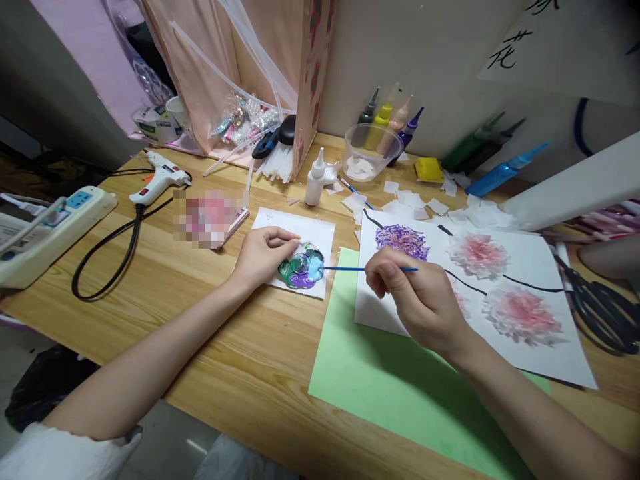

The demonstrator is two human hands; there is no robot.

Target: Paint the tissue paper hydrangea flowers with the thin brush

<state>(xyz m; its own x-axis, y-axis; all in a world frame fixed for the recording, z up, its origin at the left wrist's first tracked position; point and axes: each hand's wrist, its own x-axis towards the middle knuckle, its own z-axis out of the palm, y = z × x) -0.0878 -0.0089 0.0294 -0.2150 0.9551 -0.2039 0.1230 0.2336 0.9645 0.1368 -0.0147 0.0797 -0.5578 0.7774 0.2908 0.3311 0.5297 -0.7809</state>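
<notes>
My right hand (pixel 420 297) grips a thin blue paintbrush (pixel 345 269), its tip touching the light blue patch of wet paint on a small white sheet (pixel 320 230). Green, purple and white paint (pixel 300 277) lie beside that patch in a rounded blot. At the sheet's left side, my left hand (pixel 265 257) is closed in a pinch above the paint's edge; what its fingertips hold is too small to make out. Under my right hand lies a larger white paper (pixel 545 357) with black lines, pink-white paper flowers (pixel 523 317) and a purple one (pixel 403 241).
Green paper (pixel 385 393) lies under the flower sheet. White paper squares (pixel 410 202), a white squeeze bottle (pixel 315 180), a clear tub (pixel 373 157) and paint bottles stand behind. Black scissors (pixel 603 307) are at right. A glue gun (pixel 160 177) and power strip (pixel 60 230) are left.
</notes>
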